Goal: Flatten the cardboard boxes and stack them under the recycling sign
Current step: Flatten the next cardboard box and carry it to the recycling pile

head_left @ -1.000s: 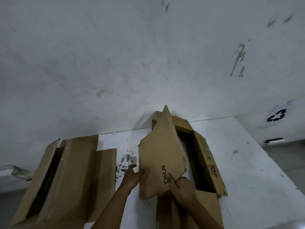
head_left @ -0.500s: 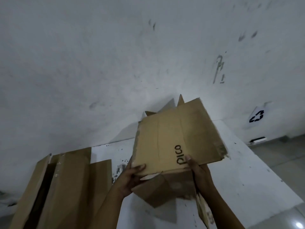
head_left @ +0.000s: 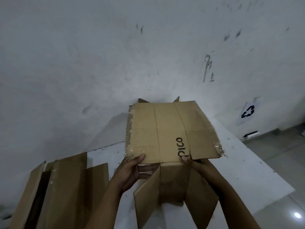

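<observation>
The cardboard box [head_left: 171, 131] that a second ago stood on the desk [head_left: 247, 162], open side up with one flap raised, has been lifted clear and turned, so its broad printed panel now faces the camera and the loose flaps hang below; it looks collapsed enough that the flattening of this one is nearly done, with the carry to the recycling sign [head_left: 247, 111] yet to come. Both hands hold the panel's lower edge: the left hand [head_left: 132, 172] pinches it near the left corner, thumb on the face and fingers behind, and the right hand [head_left: 196, 166] pinches it beside the printed letters. The panel rises above both grips; the sign is on the wall to the box's right, well apart. A second box [head_left: 54, 189] lies on the desk to its left
</observation>
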